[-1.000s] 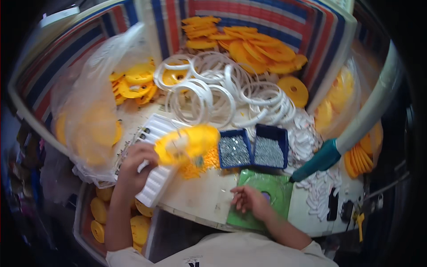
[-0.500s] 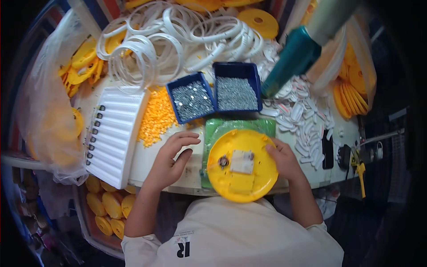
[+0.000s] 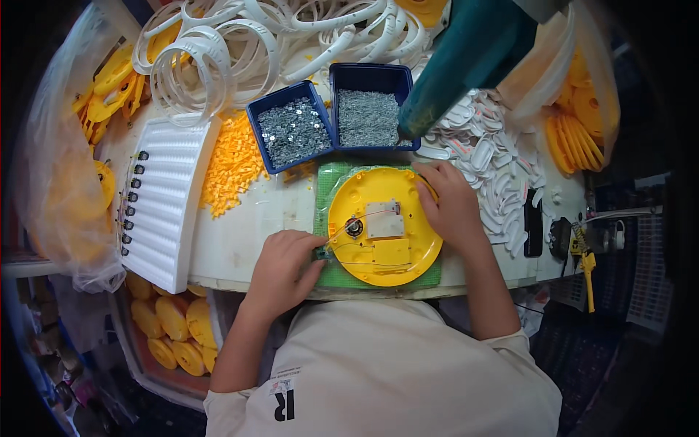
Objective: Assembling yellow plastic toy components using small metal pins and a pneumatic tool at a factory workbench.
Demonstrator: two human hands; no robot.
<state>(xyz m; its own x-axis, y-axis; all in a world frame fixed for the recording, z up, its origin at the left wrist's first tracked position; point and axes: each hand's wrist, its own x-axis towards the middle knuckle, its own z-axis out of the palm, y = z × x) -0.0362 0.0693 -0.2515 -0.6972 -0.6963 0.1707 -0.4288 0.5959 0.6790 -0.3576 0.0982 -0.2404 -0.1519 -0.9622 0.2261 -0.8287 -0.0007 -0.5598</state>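
Note:
A round yellow plastic housing [image 3: 429, 251] lies open side up on a green mat [image 3: 326, 191]. Inside it sit a white rectangular box [image 3: 384, 229], a small round black-and-silver part [image 3: 354, 228] and thin wires [image 3: 342, 246]. My right hand [image 3: 451, 204] grips the housing's upper right rim, thumb on the inside. At the left rim, my left hand [image 3: 287, 266] has its fingertips closed on a small dark part [image 3: 324, 252] where the wires come out. Exactly what that part is cannot be made out.
Two blue bins [image 3: 373, 79] of small metal pieces stand behind the mat, under a teal power screwdriver [image 3: 466, 65]. Orange clips [image 3: 231, 164] and a white foam tray [image 3: 164, 200] are to the left. White curved pieces [image 3: 488, 156] spread rightward; white rings [image 3: 196, 76] lie at the back.
The housing now rests flatter on the mat, and my right hand has moved to its upper rim. My left hand has gone from open to closed at the wires. The view has shifted.

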